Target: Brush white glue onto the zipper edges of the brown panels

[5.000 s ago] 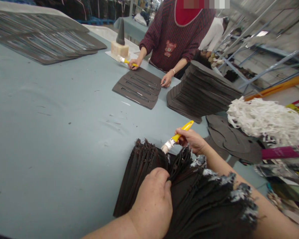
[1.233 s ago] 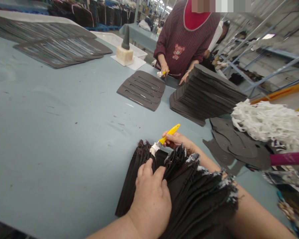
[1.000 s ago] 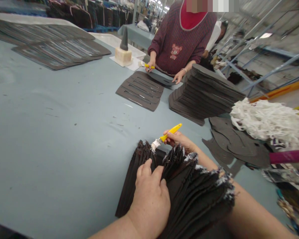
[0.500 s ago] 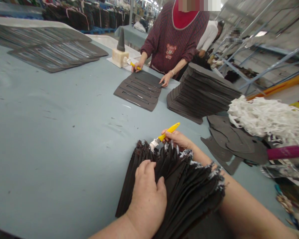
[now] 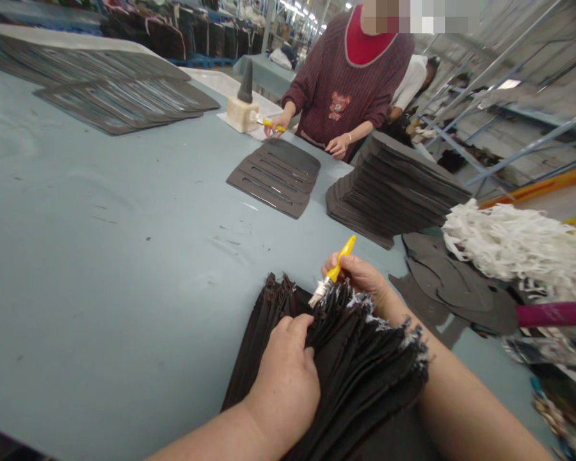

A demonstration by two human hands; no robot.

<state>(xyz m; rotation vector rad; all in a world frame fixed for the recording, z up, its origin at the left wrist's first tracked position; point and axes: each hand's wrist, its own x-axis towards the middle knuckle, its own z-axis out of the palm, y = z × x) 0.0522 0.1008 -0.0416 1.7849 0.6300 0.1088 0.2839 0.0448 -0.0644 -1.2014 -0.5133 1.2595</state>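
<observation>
A stack of black fabric pieces (image 5: 360, 365) fans out in front of me, its upper edges ragged and smeared with white toward the right. My left hand (image 5: 288, 371) lies over the stack, fingers bent around some of the layers near their top edge. Beyond the stack, my right hand (image 5: 358, 274) is closed around the yellow handle of a paintbrush (image 5: 344, 253). The white-coated bristles point down and touch, or nearly touch, the edges just past my left fingertips.
Across the blue-grey table (image 5: 125, 307), a co-worker (image 5: 336, 96) holds another yellow brush at a cream glue container (image 5: 242, 114). Slotted dark panels (image 5: 273, 179) lie before them. A tall dark stack (image 5: 393, 186), flat dark pieces (image 5: 446, 275) and white strips (image 5: 518, 246) occupy the right.
My brush has moved right along the fabric edges and its handle stands steeper. My left fingers have shifted right and bent more. The co-worker's hand has left the slotted panel.
</observation>
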